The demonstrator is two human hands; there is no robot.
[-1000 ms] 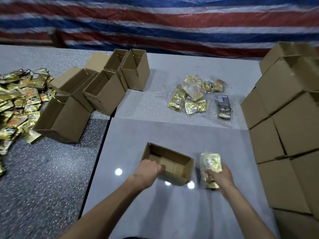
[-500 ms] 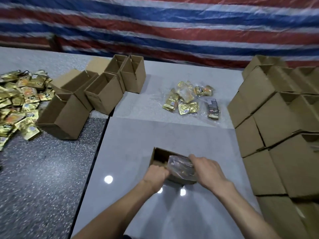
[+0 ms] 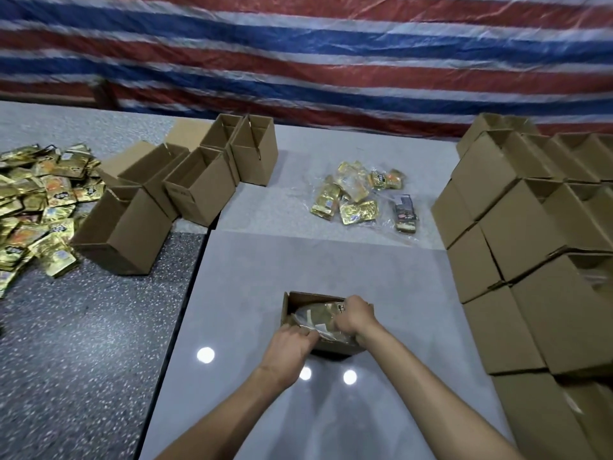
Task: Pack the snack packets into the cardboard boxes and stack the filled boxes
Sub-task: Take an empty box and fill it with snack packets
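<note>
box (image 3: 287,310) near centre of table (image 3: 252,287) | bag (image 3: 320,315) of gold packets half inside | right hand (image 3: 355,315) curled over bag's right end | left hand (image 3: 292,343) gripping box's near rim | bag looks light, soft, slippery; hold its bulk, not loose film

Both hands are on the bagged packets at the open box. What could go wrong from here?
1. The bagged bundle sits bunched across the open box; loose plastic may snag the rim.
2. The left hand and right hand both seem to grip the bundle, so the box may slide on the glossy tabletop.
3. The stacked boxes at right sit askew; adding one could shift them.
</note>
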